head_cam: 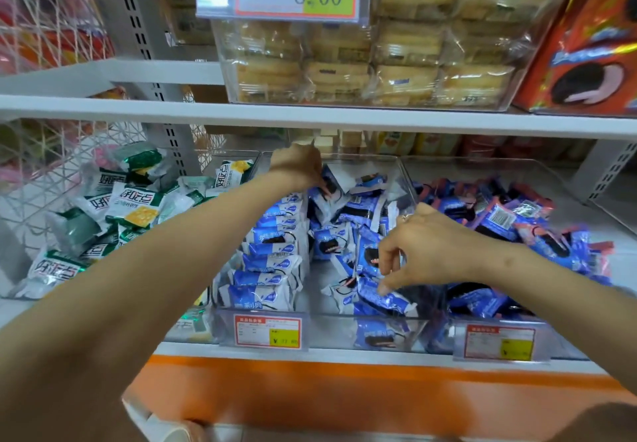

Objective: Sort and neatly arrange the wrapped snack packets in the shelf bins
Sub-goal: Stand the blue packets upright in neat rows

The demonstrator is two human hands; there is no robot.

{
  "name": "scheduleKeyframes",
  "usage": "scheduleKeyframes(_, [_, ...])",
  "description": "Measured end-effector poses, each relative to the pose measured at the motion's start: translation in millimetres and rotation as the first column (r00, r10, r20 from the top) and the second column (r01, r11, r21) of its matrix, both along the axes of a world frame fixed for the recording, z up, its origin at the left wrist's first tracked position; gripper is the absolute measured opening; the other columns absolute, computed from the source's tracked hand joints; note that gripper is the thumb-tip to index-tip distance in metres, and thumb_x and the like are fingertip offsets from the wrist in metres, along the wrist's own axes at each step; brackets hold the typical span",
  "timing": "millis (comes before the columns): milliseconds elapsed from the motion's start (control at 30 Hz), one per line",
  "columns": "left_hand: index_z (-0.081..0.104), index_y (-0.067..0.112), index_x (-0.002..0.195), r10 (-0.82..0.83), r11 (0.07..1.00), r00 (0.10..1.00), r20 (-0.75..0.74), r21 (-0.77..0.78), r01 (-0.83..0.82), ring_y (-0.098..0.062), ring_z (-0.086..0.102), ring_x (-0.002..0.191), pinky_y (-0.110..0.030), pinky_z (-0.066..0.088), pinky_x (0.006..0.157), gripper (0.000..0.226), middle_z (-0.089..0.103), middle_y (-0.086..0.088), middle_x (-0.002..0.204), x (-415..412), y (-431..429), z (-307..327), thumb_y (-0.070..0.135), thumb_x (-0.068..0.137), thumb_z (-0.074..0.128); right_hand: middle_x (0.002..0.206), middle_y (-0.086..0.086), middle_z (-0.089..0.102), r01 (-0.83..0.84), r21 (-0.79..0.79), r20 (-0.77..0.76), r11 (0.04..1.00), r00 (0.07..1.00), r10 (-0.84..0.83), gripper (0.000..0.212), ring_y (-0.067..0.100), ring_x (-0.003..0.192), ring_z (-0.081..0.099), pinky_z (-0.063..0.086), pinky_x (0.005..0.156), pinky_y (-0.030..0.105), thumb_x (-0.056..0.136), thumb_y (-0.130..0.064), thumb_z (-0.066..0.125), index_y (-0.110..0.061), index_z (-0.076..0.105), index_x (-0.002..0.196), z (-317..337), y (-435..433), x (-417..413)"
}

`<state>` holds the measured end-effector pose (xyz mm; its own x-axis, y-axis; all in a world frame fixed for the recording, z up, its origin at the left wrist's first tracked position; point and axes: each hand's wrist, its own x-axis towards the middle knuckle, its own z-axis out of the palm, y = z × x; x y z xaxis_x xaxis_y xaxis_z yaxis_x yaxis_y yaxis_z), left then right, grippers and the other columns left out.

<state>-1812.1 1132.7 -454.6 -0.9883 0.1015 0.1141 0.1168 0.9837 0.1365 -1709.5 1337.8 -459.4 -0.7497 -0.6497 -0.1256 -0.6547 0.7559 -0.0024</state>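
Note:
A clear middle bin (324, 329) holds blue-and-white snack packets. Its left side has a tidy upright row of packets (272, 252); its right side is a loose heap (348, 221). My left hand (300, 167) reaches to the back of the bin, its fingers closed on a blue-and-white packet (332, 183) at the top of the heap. My right hand (420, 248) hovers over the front of the heap, fingertips pinching a blue packet (381, 298) that lies near the bin's front wall.
The left bin holds a jumble of green-and-white packets (134, 205). The right bin holds blue-and-red packets (510, 221). Price tags (268, 332) hang on the bin fronts. The shelf above (310, 116) carries clear boxes of yellow cakes (372, 62) and an orange carton (586, 45).

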Motion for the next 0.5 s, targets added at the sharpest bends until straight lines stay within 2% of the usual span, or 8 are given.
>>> scheduleKeyframes(100, [0.062,0.008,0.098,0.094,0.975,0.994,-0.048,0.205,-0.083,-0.027,0.063,0.093,-0.034,0.049,0.077,0.027,0.067,-0.010,0.101,-16.9,-3.0,-1.7,0.033,0.087,0.063,0.079,-0.013,0.066,0.004,-0.018,0.003,1.000,1.000,-0.004,0.040,0.008,0.084,0.053,0.013,0.073,0.023,0.073,-0.063,0.064,-0.024,0.068,0.081,-0.6,-0.8,4.7])
scheduleKeyframes(167, [0.059,0.008,0.099,0.148,0.953,0.987,-0.068,0.276,-0.124,-0.030,0.062,0.094,-0.037,0.049,0.079,0.027,0.065,-0.013,0.103,-24.4,-2.3,-5.9,0.031,0.087,0.063,0.075,-0.014,0.063,-0.001,-0.027,0.001,1.000,1.000,0.001,0.043,0.007,0.084,0.051,0.014,0.074,0.018,0.072,-0.065,0.062,-0.023,0.069,0.082,-3.5,-1.0,9.4])
scheduleKeyframes(233, [0.056,0.006,0.103,0.174,0.953,0.980,-0.093,0.265,-0.144,-0.032,0.060,0.095,-0.037,0.048,0.076,0.028,0.063,-0.014,0.105,-29.1,-0.8,-11.5,0.029,0.088,0.063,0.076,-0.013,0.062,-0.009,-0.021,0.009,1.000,1.000,0.009,0.043,0.009,0.085,0.049,0.012,0.077,0.006,0.075,-0.063,0.062,-0.021,0.068,0.085,-5.9,-1.9,13.3])
scheduleKeyframes(267, [0.054,0.005,0.104,0.174,0.957,0.979,-0.107,0.251,-0.143,-0.032,0.060,0.094,-0.036,0.046,0.073,0.028,0.063,-0.015,0.106,-30.7,-0.5,-14.3,0.027,0.089,0.062,0.078,-0.011,0.063,-0.010,-0.023,0.013,1.000,1.000,0.010,0.042,0.010,0.085,0.049,0.011,0.077,0.005,0.077,-0.060,0.063,-0.019,0.067,0.087,-6.6,-2.4,13.9])
scheduleKeyframes(367, [0.048,0.007,0.111,0.135,0.973,0.981,-0.142,0.205,-0.105,-0.031,0.057,0.099,-0.034,0.042,0.070,0.038,0.058,-0.013,0.114,-31.4,-2.5,-20.5,0.031,0.086,0.065,0.088,-0.001,0.067,0.014,-0.044,0.032,0.999,0.999,-0.013,0.038,0.016,0.088,0.053,0.015,0.070,0.015,0.083,-0.050,0.063,-0.012,0.066,0.089,-5.1,-2.1,12.5])
scheduleKeyframes(433, [0.046,0.009,0.117,0.090,0.989,0.985,-0.146,0.133,-0.070,-0.029,0.051,0.108,-0.035,0.043,0.079,0.048,0.052,-0.012,0.122,-27.1,-5.5,-22.7,0.036,0.083,0.067,0.088,-0.002,0.066,0.037,-0.060,0.044,0.998,0.998,-0.034,0.035,0.016,0.090,0.054,0.014,0.073,0.017,0.084,-0.046,0.063,-0.012,0.067,0.089,-0.7,-1.4,11.9])
scheduleKeyframes(500, [0.049,0.013,0.119,0.055,0.995,0.984,-0.171,0.088,-0.040,-0.027,0.045,0.117,-0.036,0.039,0.093,0.046,0.048,-0.009,0.127,-14.6,-8.0,-19.3,0.038,0.084,0.066,0.078,-0.009,0.062,0.071,-0.106,0.052,0.992,0.996,-0.066,0.028,0.011,0.085,0.055,0.020,0.081,0.019,0.084,-0.044,0.064,-0.016,0.067,0.085,8.3,0.1,10.2])
